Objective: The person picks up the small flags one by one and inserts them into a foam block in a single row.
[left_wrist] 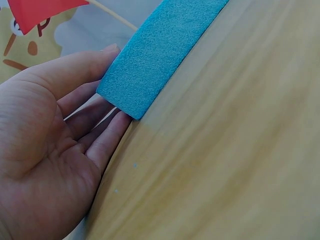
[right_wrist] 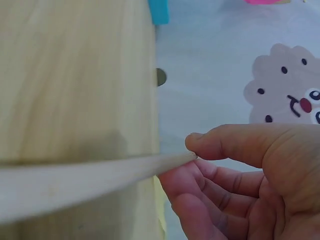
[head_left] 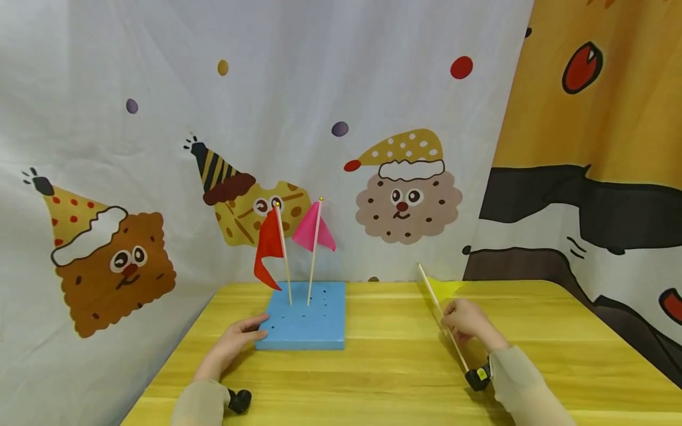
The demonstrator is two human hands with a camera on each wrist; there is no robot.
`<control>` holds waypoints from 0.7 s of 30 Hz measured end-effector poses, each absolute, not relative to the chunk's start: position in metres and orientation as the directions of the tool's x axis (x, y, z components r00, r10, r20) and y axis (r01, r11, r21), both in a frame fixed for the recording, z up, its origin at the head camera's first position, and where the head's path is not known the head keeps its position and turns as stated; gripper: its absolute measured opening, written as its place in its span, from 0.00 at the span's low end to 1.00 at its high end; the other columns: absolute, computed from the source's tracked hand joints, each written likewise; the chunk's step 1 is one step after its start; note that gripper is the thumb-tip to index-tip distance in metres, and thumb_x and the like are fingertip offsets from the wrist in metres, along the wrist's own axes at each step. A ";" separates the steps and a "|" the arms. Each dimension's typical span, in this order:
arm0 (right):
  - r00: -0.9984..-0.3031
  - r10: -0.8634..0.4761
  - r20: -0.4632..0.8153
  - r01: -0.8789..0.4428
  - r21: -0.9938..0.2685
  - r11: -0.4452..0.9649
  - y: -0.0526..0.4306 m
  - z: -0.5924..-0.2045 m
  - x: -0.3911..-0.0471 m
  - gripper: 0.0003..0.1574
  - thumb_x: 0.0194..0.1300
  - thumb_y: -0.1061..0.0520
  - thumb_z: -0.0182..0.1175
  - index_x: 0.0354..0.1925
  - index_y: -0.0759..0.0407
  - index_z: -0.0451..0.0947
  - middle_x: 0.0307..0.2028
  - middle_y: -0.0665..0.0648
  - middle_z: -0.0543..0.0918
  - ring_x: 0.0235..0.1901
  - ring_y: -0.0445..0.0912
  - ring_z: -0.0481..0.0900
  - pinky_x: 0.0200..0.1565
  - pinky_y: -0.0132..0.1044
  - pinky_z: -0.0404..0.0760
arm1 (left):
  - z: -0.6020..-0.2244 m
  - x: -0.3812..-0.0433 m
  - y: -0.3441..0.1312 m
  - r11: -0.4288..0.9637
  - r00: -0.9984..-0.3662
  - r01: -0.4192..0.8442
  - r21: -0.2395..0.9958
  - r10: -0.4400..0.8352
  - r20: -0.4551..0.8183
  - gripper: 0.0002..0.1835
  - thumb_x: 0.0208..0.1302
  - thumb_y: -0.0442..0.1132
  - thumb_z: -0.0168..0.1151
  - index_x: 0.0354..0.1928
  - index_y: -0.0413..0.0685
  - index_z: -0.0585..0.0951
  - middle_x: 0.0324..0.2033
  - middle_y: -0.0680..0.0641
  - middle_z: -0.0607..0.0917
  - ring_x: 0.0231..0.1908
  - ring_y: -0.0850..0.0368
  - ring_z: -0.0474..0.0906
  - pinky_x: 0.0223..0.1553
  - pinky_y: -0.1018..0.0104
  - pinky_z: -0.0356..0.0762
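A blue foam block (head_left: 325,334) lies flat on the table, its top dotted with several small holes. In it stand a red flag (head_left: 270,239) and a pink flag (head_left: 306,232) on thin wooden sticks. My left hand (head_left: 234,343) rests against the block's left side; its thumb and fingertips touch the near left corner (left_wrist: 127,95) with the fingers fairly straight. To the right, my right hand (head_left: 471,322) pinches the wooden stick of a yellow flag (head_left: 443,288) between thumb and fingers. This stick slants, its top pointing away and left; the hand partly hides the yellow cloth.
Both flags stand on the wooden table (head_left: 373,378), whose far edge meets a white curtain (head_left: 298,77) printed with cartoon biscuits. A small black wrist camera (head_left: 478,377) sits by the right sleeve, close to the stick's lower end. Another camera (head_left: 240,400) is on the left wrist.
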State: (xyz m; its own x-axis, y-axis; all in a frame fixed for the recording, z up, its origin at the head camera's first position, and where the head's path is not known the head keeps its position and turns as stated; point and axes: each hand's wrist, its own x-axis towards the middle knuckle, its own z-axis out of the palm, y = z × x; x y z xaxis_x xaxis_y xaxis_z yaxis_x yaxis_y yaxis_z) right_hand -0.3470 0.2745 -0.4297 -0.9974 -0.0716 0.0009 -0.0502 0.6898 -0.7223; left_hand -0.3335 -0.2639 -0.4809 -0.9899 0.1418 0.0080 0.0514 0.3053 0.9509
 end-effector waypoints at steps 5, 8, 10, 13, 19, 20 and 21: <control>-0.995 -0.100 0.017 -0.082 -0.721 0.689 0.268 -0.416 -0.344 0.07 0.62 0.63 0.60 0.35 0.68 0.76 0.22 0.58 0.77 0.12 0.47 0.77 0.16 0.39 0.79 | -0.478 -0.330 -0.264 0.320 -0.986 0.069 0.945 0.165 0.016 0.31 0.65 0.43 0.65 0.68 0.41 0.71 0.68 0.34 0.64 0.68 0.36 0.57 0.66 0.39 0.55; -0.993 -0.121 0.015 -0.093 -0.734 0.673 0.262 -0.407 -0.345 0.09 0.63 0.61 0.60 0.38 0.69 0.76 0.23 0.59 0.79 0.14 0.49 0.79 0.17 0.40 0.80 | -0.476 -0.330 -0.266 0.326 -0.985 0.088 0.941 0.172 0.033 0.31 0.65 0.42 0.65 0.68 0.41 0.70 0.68 0.34 0.64 0.68 0.35 0.58 0.65 0.39 0.55; -0.992 -0.127 0.018 -0.099 -0.741 0.664 0.258 -0.401 -0.347 0.10 0.63 0.61 0.61 0.39 0.69 0.77 0.24 0.60 0.80 0.15 0.50 0.81 0.17 0.40 0.81 | -0.474 -0.331 -0.267 0.331 -0.984 0.096 0.939 0.172 0.040 0.31 0.65 0.41 0.65 0.68 0.40 0.70 0.68 0.34 0.65 0.67 0.35 0.58 0.65 0.39 0.56; -0.989 -0.145 0.037 -0.124 -0.746 0.654 0.252 -0.391 -0.348 0.11 0.63 0.61 0.61 0.40 0.69 0.77 0.25 0.61 0.80 0.16 0.50 0.81 0.18 0.41 0.81 | -0.473 -0.332 -0.268 0.341 -0.983 0.103 0.934 0.178 0.044 0.30 0.65 0.41 0.64 0.68 0.40 0.70 0.68 0.34 0.65 0.67 0.35 0.58 0.65 0.39 0.57; -0.979 -0.181 0.094 -0.191 -0.733 0.653 0.246 -0.368 -0.347 0.10 0.63 0.61 0.61 0.39 0.68 0.78 0.24 0.59 0.81 0.16 0.50 0.82 0.18 0.41 0.82 | -0.476 -0.331 -0.266 0.321 -0.983 0.092 0.943 0.179 0.035 0.31 0.65 0.42 0.65 0.68 0.41 0.71 0.69 0.37 0.64 0.69 0.37 0.55 0.66 0.41 0.55; -0.976 -0.192 0.102 -0.204 -0.727 0.656 0.245 -0.363 -0.346 0.10 0.64 0.61 0.61 0.39 0.68 0.78 0.24 0.58 0.82 0.16 0.50 0.82 0.19 0.42 0.82 | -0.477 -0.331 -0.265 0.317 -0.983 0.090 0.944 0.179 0.034 0.31 0.65 0.42 0.65 0.68 0.41 0.71 0.70 0.37 0.63 0.69 0.36 0.55 0.66 0.41 0.55; -0.975 -0.194 0.105 -0.209 -0.724 0.658 0.245 -0.360 -0.346 0.10 0.64 0.60 0.61 0.40 0.68 0.78 0.24 0.56 0.81 0.17 0.50 0.82 0.19 0.42 0.82 | -0.477 -0.330 -0.265 0.313 -0.983 0.091 0.945 0.182 0.034 0.31 0.65 0.42 0.65 0.68 0.41 0.70 0.70 0.36 0.63 0.69 0.36 0.54 0.66 0.41 0.55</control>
